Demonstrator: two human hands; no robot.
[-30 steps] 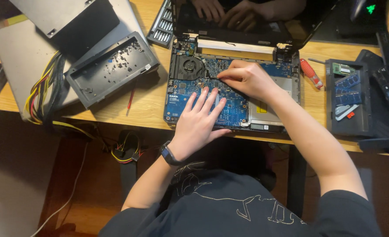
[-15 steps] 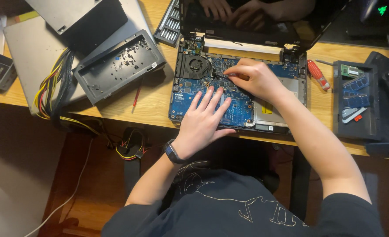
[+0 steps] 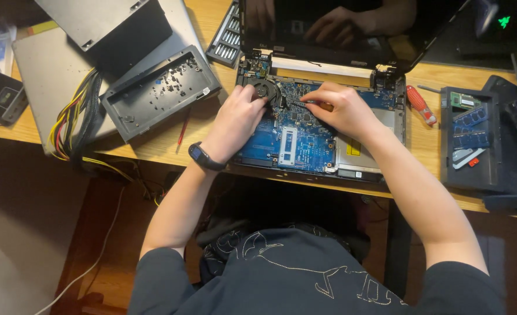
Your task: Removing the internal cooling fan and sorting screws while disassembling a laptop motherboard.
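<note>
Blue circuit board (image 3: 287, 143) of an opened laptop, flat on the wooden surface (image 3: 212, 125), dark screen (image 3: 328, 29) hinged back behind it.

Step in hand, as judged: fine work at the board's upper edge, just right of the round black cooling fan (image 3: 264, 90).
- Right hand (image 3: 340, 108): closed in a pinch on a thin tool with orange handle (image 3: 326, 107), tip laid towards the fan.
- Left hand (image 3: 235, 119): fingers curled, resting at the fan's edge; whether gripping anything, cannot tell.

Next move, as judged: calls for a steady tip, light pressure and the board braced.

Hidden or unclear:
- Tool tip and the part under it, covered by the fingers.
- Contents of the dark tray of green memory modules (image 3: 468, 137), partly cut off at right.
- Red-handled screwdriver (image 3: 419, 105) lying unused near the right hinge.
</note>
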